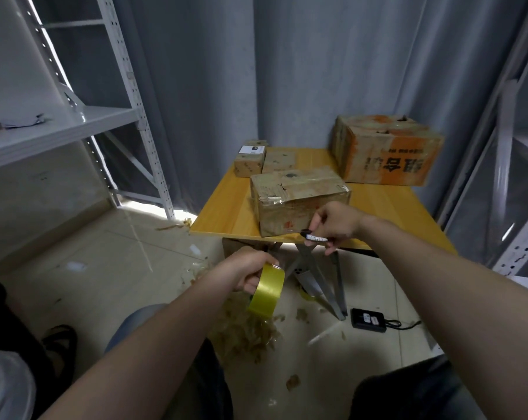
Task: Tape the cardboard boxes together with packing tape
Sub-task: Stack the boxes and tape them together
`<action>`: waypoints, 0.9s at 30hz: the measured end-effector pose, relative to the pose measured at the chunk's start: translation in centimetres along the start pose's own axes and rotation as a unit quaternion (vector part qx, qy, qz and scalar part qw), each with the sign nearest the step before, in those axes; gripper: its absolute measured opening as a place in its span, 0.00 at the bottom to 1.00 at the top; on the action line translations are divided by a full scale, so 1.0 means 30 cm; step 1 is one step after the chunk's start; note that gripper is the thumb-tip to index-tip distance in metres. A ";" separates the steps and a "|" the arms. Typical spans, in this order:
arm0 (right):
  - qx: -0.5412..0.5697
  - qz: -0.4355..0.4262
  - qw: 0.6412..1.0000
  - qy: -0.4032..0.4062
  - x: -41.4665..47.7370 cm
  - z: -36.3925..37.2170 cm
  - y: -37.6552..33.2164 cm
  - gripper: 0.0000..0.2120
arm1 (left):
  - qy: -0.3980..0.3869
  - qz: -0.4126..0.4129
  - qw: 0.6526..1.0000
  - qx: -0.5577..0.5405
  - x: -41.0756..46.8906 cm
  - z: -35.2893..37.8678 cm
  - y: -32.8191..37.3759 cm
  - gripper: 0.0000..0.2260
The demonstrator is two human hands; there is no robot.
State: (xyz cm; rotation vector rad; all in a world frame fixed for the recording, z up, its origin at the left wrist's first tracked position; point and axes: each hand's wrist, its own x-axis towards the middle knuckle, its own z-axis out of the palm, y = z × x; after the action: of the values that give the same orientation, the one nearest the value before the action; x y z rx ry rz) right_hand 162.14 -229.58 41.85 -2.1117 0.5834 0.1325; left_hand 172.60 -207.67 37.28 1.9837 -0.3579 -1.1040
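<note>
Clock read on the frame, 12 o'clock away from you.

- Grey curtain [317, 71] fills the back from 11 to 2 o'clock.
- White metal shelving rack [59, 128] stands at 10 o'clock.
- Wooden table [226, 213] sits just past centre. Its near edge faces you.
- Large cardboard box [387, 150], orange print on its side, stands on the far right corner of the table at 1 o'clock.
- Mid-size cardboard box [296, 201] stands at the table's near edge, dead centre, with its top flaps closed and glossy clear tape over the seam.
- Two small cardboard boxes [249, 165] stand side by side at the far left of the table, at 12 o'clock, just behind the mid-size box.
- Pile of crumpled tape scraps [244, 328] lies on the floor at 6 o'clock.
- Your left hand [247, 269] is below the table edge, fingers curled through a roll of yellow packing tape [267, 294].
- Your right hand [338, 224] is at the mid-size box's near right corner, fingers wrapped round a black-capped marker [315, 237]. Whether it touches the box, you cannot tell.
- Black device [368, 320] with a cable lies on the floor at 5 o'clock.
</note>
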 end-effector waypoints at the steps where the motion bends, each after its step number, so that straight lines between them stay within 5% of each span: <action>1: 0.020 -0.034 0.999 0.006 -0.016 -0.001 0.002 0.13 | 0.000 0.005 1.000 0.011 -0.008 0.002 0.000 0.07; 3: 0.089 -0.104 0.990 0.044 -0.051 -0.001 0.009 0.12 | -0.004 0.030 0.999 0.022 -0.025 0.012 0.010 0.09; 6: 0.271 -0.146 0.918 0.250 -0.082 -0.018 0.020 0.12 | -0.024 0.082 0.996 0.007 -0.054 0.039 0.045 0.08; 9: 0.320 -0.060 0.838 0.438 -0.111 -0.069 0.070 0.15 | -0.029 0.138 0.990 0.001 -0.072 0.064 0.079 0.07; 11: 0.220 0.045 0.844 0.487 -0.140 -0.103 0.149 0.16 | -0.039 0.166 0.985 -0.002 -0.078 0.078 0.097 0.07; 14: 0.049 0.150 0.866 0.475 -0.191 -0.114 0.254 0.13 | -0.043 0.206 0.978 0.003 -0.090 0.091 0.114 0.07; 20: -0.087 0.206 0.905 0.363 -0.200 -0.104 0.247 0.20 | -0.044 0.273 0.961 -0.010 -0.114 0.099 0.123 0.09; 22: -0.095 0.151 0.905 0.387 -0.191 -0.096 0.199 0.16 | -0.038 0.294 0.955 -0.023 -0.121 0.098 0.128 0.10; 24: 0.015 0.006 0.916 0.401 -0.190 -0.076 0.131 0.13 | -0.020 0.315 0.948 -0.027 -0.127 0.094 0.134 0.10; 27: 0.153 -0.153 0.948 0.233 -0.210 -0.019 0.021 0.16 | 0.008 0.331 0.942 -0.057 -0.137 0.088 0.149 0.09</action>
State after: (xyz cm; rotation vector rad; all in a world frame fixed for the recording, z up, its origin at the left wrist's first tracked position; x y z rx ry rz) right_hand 156.22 -228.09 43.64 -1.8991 0.4982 -0.6125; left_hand 168.71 -209.43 42.33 1.5801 -0.8571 -0.6524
